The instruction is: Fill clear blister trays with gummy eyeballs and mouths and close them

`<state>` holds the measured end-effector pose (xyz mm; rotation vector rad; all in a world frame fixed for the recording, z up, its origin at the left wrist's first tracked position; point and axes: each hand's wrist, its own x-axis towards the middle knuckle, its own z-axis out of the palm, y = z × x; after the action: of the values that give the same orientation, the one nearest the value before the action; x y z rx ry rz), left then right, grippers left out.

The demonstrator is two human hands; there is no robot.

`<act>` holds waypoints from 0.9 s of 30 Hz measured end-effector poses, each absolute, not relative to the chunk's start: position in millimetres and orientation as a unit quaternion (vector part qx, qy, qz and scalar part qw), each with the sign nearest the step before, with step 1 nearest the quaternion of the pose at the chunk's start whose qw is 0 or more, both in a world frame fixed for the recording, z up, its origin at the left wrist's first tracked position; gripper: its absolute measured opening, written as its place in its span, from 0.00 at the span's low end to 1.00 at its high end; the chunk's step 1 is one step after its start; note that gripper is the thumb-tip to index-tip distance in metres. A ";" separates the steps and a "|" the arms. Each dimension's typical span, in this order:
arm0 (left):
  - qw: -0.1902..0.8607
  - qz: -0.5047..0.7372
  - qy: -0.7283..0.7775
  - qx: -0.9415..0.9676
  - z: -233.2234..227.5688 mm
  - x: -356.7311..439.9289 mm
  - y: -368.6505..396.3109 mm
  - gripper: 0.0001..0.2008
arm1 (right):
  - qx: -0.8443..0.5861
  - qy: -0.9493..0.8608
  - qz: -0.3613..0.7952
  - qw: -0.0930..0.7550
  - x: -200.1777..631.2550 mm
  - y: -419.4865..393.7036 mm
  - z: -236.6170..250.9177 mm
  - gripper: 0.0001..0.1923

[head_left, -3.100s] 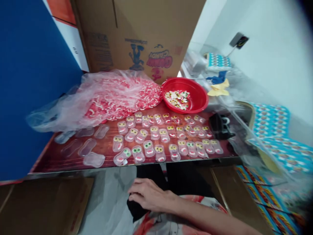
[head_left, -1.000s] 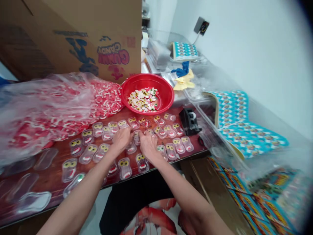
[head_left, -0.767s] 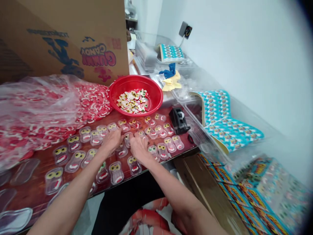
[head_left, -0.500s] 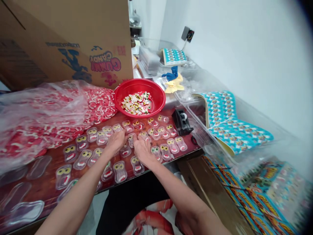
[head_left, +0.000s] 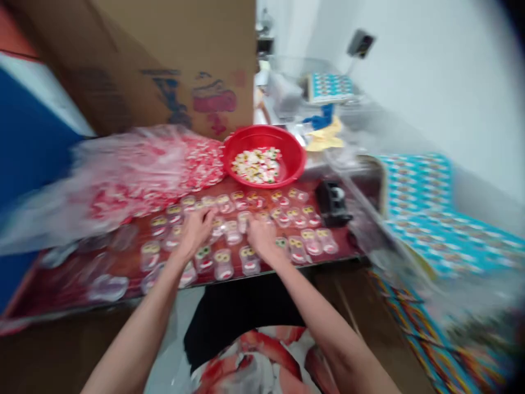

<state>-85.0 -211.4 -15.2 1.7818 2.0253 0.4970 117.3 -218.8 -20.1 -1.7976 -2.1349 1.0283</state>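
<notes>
Clear plastic trays (head_left: 223, 264) stand in rows on the dark red table, many holding yellow-eyed candies with red-and-white pieces; a few have green eyes. My left hand (head_left: 197, 229) is over the middle rows, its fingers curled together; whatever they may hold is too blurred to make out. Close by on the right, my right hand (head_left: 261, 235) has bent fingers at the edge of a filled tray (head_left: 243, 221), and its fingertips are partly hidden. Behind the rows, a red bowl (head_left: 296, 164) contains loose eye candies (head_left: 256, 165).
A plastic bag (head_left: 151, 164) of red-and-white candies lies at the left behind several trays without candies (head_left: 109, 287). To the right are a black tape dispenser (head_left: 333, 203) and a clear bin with blue printed sheets (head_left: 418, 183). A large cardboard box (head_left: 172, 44) stands behind.
The view has swung left, so the table appears farther right. My left hand has moved away from the tray where both hands met; my right hand stays beside it.
</notes>
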 end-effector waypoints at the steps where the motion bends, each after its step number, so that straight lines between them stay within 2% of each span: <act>1: 0.208 0.218 0.735 0.607 -14.6 -101.6 -228.1 0.20 | -0.600 -0.725 0.327 0.088 119.7 -220.2 -22.4 0.24; 3: 0.206 0.286 0.765 0.539 -17.3 -139.0 -267.5 0.19 | -0.618 -0.740 0.230 0.129 126.3 -223.9 -30.9 0.22; 6: 0.151 0.324 0.828 0.432 -25.0 -194.7 -336.8 0.18 | -0.586 -0.758 0.202 0.203 139.3 -235.9 -46.6 0.20; 9: 0.088 0.270 0.902 0.324 -30.5 -235.4 -397.2 0.18 | -0.548 -0.773 0.209 0.242 150.3 -260.1 -57.5 0.20; 12: 0.051 0.220 0.937 0.266 -31.4 -255.5 -425.5 0.18 | -0.521 -0.785 0.230 0.243 151.9 -286.5 -68.0 0.20; 17: 0.025 0.172 0.950 0.260 -29.0 -255.5 -405.9 0.21 | -0.511 -0.793 0.244 0.225 137.5 -316.7 -74.2 0.17; 22: 0.023 0.029 0.963 0.268 -28.3 -255.9 -365.2 0.28 | -0.488 -0.823 0.262 0.127 122.0 -323.7 -41.7 0.17; 25: 0.049 0.046 0.966 0.248 -25.0 -271.8 -342.1 0.29 | -0.493 -0.829 0.245 0.101 120.8 -303.3 -17.9 0.17; 27: 0.069 0.113 0.970 0.206 -17.2 -279.8 -336.2 0.27 | -0.505 -0.827 0.226 0.099 124.7 -284.3 -0.9 0.16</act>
<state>-279.8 -336.2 -17.2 0.6210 2.9192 0.3400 124.7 -284.3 -0.9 -1.4930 -2.4473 0.6691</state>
